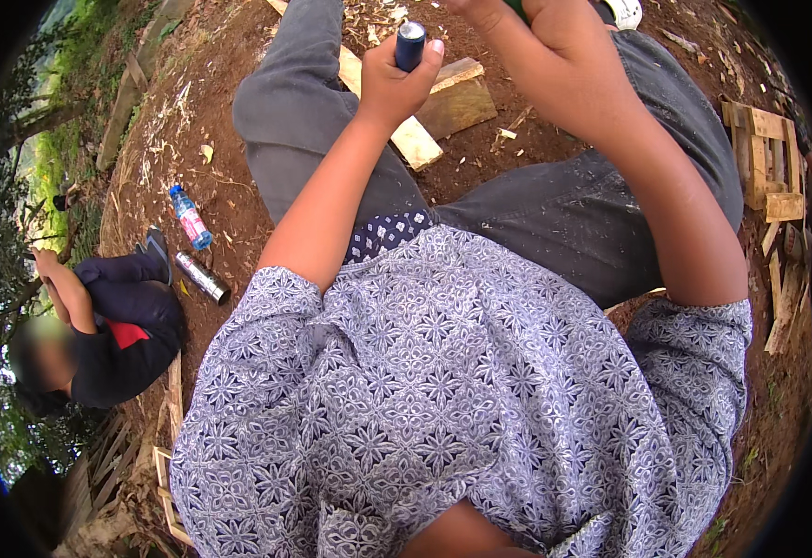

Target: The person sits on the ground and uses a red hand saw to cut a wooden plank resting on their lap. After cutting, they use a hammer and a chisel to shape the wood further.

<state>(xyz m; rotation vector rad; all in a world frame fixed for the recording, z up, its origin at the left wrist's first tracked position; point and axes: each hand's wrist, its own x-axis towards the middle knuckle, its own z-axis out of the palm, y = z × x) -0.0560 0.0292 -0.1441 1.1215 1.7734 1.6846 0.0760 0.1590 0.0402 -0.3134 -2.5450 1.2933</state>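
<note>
My left hand (395,91) is closed in a fist around an upright chisel (409,48). Its dark blue handle ends in a bright metal cap; the blade is hidden below. At the upper edge, my right hand (564,70) is raised with its fingers curled round something green (517,7), mostly cut off by the frame. Beneath the left hand, between my legs, lie a pale wooden strip (415,142) and a browner board (459,107). Whether the chisel touches the wood cannot be seen.
Wood chips litter the brown soil. A water bottle (190,217) and a metal flask (203,277) lie to the left, near a seated person (127,316). A wooden pallet-like frame (766,158) stands at the right, with loose wood pieces (785,298) below it.
</note>
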